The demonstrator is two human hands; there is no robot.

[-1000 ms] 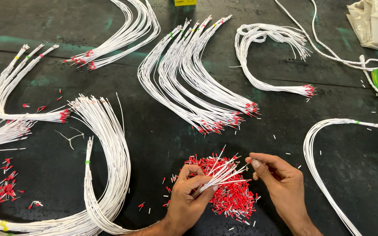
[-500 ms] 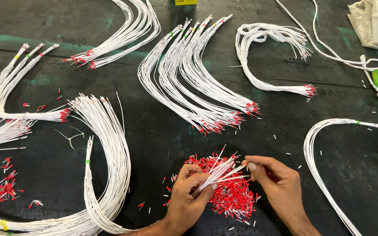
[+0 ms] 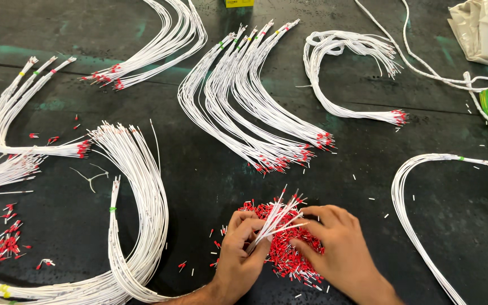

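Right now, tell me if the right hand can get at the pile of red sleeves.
Probably yes. The right hand already lies palm down on the pile of red sleeves, fingers spread over it. The left hand holds a bunch of white wires beside it, but these do not cover the pile.

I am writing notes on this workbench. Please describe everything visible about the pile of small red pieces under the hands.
The pile of red ferrules is a loose heap of tiny red sleeves with thin metal-looking tips, lying on the dark table. The left hand holds a bunch of white wires over it; the right hand rests on it.
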